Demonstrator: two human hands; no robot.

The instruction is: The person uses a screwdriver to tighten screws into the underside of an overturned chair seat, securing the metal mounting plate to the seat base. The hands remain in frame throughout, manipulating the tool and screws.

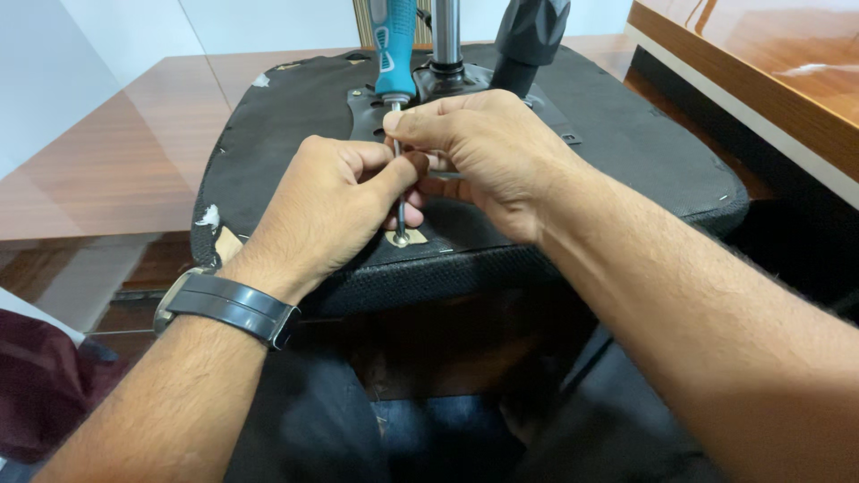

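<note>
We had the blue-handled steel screwdriver (395, 54) upright, tip in the screw (400, 239) on the black upturned chair seat (626, 152); left hand (331, 206) and right hand (488, 152) pinched its thin shaft; stiff, light, likely slippery; handle looked the better grip.

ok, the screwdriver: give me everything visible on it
The screwdriver has a teal handle with a pale inlay and a thin bare metal shaft. It stands near upright, leaning slightly, handle top cut off by the frame edge. Its tip sits in a round metal fitting near the front edge of the upturned black seat base. The left hand and right hand both pinch the shaft at mid-length; neither touches the handle. The tip type is too small to tell.
</note>
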